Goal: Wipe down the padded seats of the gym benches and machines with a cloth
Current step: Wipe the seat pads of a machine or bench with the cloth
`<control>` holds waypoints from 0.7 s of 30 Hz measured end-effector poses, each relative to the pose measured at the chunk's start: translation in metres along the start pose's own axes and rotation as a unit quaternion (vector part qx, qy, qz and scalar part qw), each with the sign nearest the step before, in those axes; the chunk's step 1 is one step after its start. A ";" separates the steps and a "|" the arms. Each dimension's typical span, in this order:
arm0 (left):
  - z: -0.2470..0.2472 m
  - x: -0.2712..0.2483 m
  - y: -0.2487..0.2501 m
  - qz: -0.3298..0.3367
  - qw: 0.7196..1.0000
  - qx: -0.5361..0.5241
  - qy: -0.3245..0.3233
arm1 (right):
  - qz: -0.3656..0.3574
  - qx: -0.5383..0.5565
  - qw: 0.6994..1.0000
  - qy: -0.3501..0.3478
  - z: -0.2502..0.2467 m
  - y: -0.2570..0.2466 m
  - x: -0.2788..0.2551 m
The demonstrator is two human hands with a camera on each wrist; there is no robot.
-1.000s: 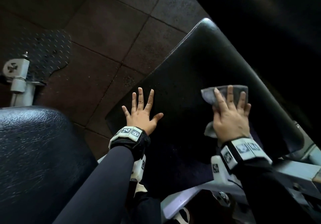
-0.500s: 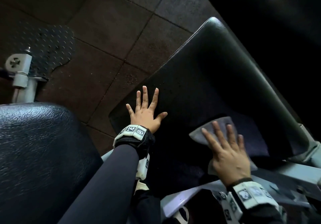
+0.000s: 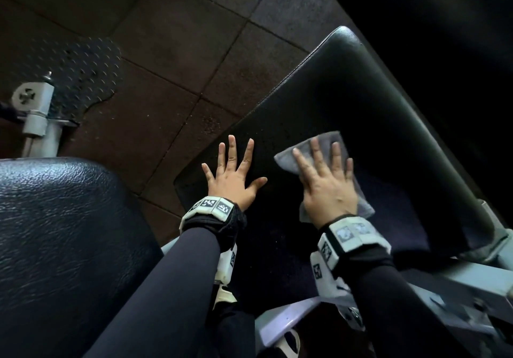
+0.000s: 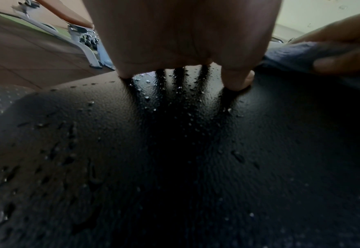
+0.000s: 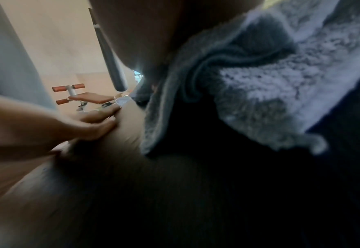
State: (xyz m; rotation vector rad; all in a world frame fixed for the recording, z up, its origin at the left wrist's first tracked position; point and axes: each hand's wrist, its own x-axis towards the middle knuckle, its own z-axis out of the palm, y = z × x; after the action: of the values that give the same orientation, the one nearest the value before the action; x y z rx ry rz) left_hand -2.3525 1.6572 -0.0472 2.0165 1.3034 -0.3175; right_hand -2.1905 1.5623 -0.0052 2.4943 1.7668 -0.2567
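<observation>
At centre frame the right hand [image 3: 329, 188] presses the grey cloth [image 3: 326, 142] flat-fingered onto the black seat pad [image 3: 374, 102], whose long axis runs toward the upper right, while the splayed left hand [image 3: 234, 178] braces just beside it.

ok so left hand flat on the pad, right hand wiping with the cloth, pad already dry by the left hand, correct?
Not dry. The left wrist view shows droplets on the pad around the left hand. The rest holds: that hand lies flat, and the right hand presses the cloth on the pad.
</observation>
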 end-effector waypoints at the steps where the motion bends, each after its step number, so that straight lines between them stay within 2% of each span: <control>1: 0.000 0.000 0.000 0.001 1.000 0.001 0.001 | -0.019 -0.005 1.000 -0.004 0.007 -0.003 -0.011; 5: 0.000 0.000 -0.001 0.002 1.000 0.000 -0.002 | -0.046 -0.040 0.998 -0.026 0.017 0.015 -0.065; 9: 0.002 0.001 0.000 0.000 1.000 0.002 -0.001 | 0.014 -0.037 0.999 0.009 0.006 0.054 -0.090; 12: 0.003 0.001 -0.001 0.002 1.000 -0.002 0.004 | 0.073 -0.001 0.997 0.034 -0.007 0.070 -0.071; 15: 0.004 0.002 -0.002 0.006 1.000 -0.004 0.013 | 0.092 0.022 0.994 0.048 -0.012 0.064 -0.038; 18: 0.004 0.001 -0.001 0.004 1.000 -0.004 0.018 | 0.081 0.032 0.996 0.020 -0.013 0.038 -0.011; 21: 0.003 -0.001 0.001 -0.004 1.000 -0.005 0.022 | 0.015 0.046 0.998 -0.035 -0.014 0.009 -0.002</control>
State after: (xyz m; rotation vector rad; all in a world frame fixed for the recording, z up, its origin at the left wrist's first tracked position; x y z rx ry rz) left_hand -2.3519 1.6544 -0.0484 2.0205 1.3362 -0.2712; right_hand -2.1812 1.5593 0.0091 2.5375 1.7282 -0.4257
